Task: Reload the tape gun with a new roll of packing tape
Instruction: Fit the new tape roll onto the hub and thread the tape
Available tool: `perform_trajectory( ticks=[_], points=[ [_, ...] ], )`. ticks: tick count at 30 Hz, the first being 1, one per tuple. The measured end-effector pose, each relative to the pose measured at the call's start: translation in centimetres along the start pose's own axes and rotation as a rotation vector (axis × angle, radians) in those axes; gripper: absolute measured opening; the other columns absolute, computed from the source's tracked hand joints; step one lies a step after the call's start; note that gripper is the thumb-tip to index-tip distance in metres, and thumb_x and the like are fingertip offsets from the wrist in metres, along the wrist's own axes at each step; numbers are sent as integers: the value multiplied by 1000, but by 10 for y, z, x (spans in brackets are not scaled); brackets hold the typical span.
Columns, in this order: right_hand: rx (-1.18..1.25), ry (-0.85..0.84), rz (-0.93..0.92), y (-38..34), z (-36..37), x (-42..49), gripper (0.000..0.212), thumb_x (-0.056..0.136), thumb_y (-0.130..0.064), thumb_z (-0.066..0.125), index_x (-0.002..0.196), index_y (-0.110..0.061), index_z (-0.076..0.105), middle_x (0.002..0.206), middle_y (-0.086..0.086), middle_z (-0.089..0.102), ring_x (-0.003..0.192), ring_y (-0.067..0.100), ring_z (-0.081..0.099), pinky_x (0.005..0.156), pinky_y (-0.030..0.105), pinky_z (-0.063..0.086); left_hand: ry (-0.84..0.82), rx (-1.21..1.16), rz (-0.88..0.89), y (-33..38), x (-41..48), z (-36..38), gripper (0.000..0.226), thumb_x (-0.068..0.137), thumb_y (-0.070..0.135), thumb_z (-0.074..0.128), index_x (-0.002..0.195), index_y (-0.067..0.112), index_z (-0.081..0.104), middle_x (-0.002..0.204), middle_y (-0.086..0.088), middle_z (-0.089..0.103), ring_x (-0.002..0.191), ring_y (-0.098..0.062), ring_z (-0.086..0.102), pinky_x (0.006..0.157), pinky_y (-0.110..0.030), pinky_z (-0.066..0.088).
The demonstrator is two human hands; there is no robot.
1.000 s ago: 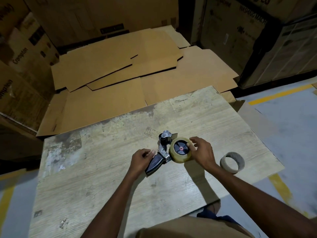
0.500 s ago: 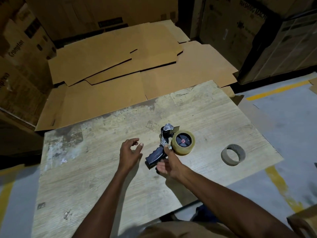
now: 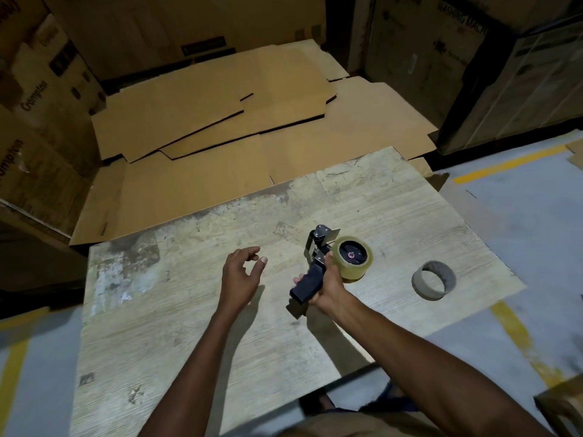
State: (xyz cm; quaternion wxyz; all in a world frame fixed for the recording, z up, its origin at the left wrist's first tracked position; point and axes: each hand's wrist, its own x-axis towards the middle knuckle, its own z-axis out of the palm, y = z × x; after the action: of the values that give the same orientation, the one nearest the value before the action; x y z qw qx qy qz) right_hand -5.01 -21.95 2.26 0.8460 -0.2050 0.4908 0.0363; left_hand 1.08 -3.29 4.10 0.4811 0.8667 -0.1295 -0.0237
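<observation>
The tape gun [image 3: 312,279] has a black handle and a metal head, and a full roll of clear packing tape [image 3: 353,258] sits on its hub. My right hand [image 3: 329,285] is wrapped around the handle and holds the gun lifted slightly off the worn wooden table [image 3: 189,326]. My left hand [image 3: 241,274] hovers open to the left of the gun, fingers curled and apart, touching nothing. An empty grey cardboard tape core [image 3: 434,280] stands on the table to the right of the gun.
Flattened cardboard sheets [image 3: 220,121] lie on the floor beyond the table's far edge. Stacked cartons [image 3: 38,105] line the left and back, and large boxes [image 3: 441,52] stand at the back right. Grey floor with yellow lines [image 3: 511,329] runs along the right.
My left hand let go of the handle and drew away to the left. My right hand left the tape roll, took the handle and lifted the gun.
</observation>
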Motion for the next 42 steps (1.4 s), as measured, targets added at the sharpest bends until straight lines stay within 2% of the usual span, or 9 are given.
perform_trajectory(
  ticks=[2, 5, 10, 15, 19, 23, 26, 34, 42],
  points=[
    [-76, 41, -16, -6, -10, -3, 70, 89, -80, 54, 102, -12, 61, 75, 12, 54, 60, 25, 55, 55, 35, 49, -13, -5, 36, 12, 3, 2, 26, 96, 24, 72, 123, 22, 70, 106, 12, 66, 109, -10, 59, 80, -27, 48],
    [-154, 54, -53, -22, -25, -19, 65, 93, -76, 48, 94, -12, 57, 52, 5, 45, 42, 19, 44, 43, 26, 38, -20, 12, 117, 28, 9, 6, 26, 97, 27, 72, 122, 22, 71, 105, 12, 67, 109, -11, 57, 87, -37, 50],
    [-222, -40, -80, -59, -51, -61, 72, 102, -71, 39, 84, -5, 61, 58, 11, 50, 41, 22, 48, 37, 25, 37, -6, 61, 259, 70, 17, 19, 20, 98, 27, 70, 117, 19, 73, 104, 7, 66, 111, -14, 53, 92, -48, 49],
    [-241, -148, -70, -82, -67, -108, 70, 106, -64, 35, 97, 1, 62, 59, 15, 53, 39, 24, 51, 35, 27, 40, -75, 277, 509, 123, 21, 35, 27, 99, 19, 67, 124, 28, 71, 129, 0, 56, 132, -27, 42, 106, -50, 36],
    [-209, -191, -68, -98, -74, -133, 71, 106, -61, 39, 109, 7, 62, 62, 15, 54, 41, 22, 54, 39, 25, 43, -172, 373, 564, 166, 18, 44, 34, 101, 17, 64, 128, 37, 68, 151, -3, 42, 146, -29, 23, 112, -49, 23],
    [-252, -235, -69, -111, -77, -152, 72, 105, -61, 40, 106, 7, 63, 62, 15, 55, 40, 22, 55, 40, 24, 44, -267, 496, 587, 190, 15, 49, 52, 101, 10, 57, 134, 50, 59, 163, 2, 19, 152, -29, 7, 117, -52, 16],
    [-346, -243, -88, -116, -77, -164, 73, 104, -63, 40, 100, 5, 66, 63, 14, 57, 42, 22, 56, 39, 24, 45, -305, 611, 655, 204, 13, 54, 64, 96, 1, 60, 138, 48, 55, 165, 4, 7, 152, -28, -2, 118, -54, 13],
    [-421, -252, -95, -137, -83, -180, 73, 104, -62, 44, 116, 7, 64, 67, 16, 58, 46, 24, 57, 39, 27, 47, -233, 633, 776, 224, 17, 65, 68, 76, -5, 75, 128, 39, 65, 160, -2, 21, 149, -32, 12, 107, -55, 28],
    [-453, -271, -105, -144, -91, -187, 70, 107, -59, 39, 112, 7, 62, 64, 16, 56, 43, 23, 55, 37, 25, 44, -252, 461, 672, 229, 14, 78, 64, 75, -14, 69, 113, 37, 70, 158, -1, 24, 149, -29, 11, 111, -44, 19]
  ],
)
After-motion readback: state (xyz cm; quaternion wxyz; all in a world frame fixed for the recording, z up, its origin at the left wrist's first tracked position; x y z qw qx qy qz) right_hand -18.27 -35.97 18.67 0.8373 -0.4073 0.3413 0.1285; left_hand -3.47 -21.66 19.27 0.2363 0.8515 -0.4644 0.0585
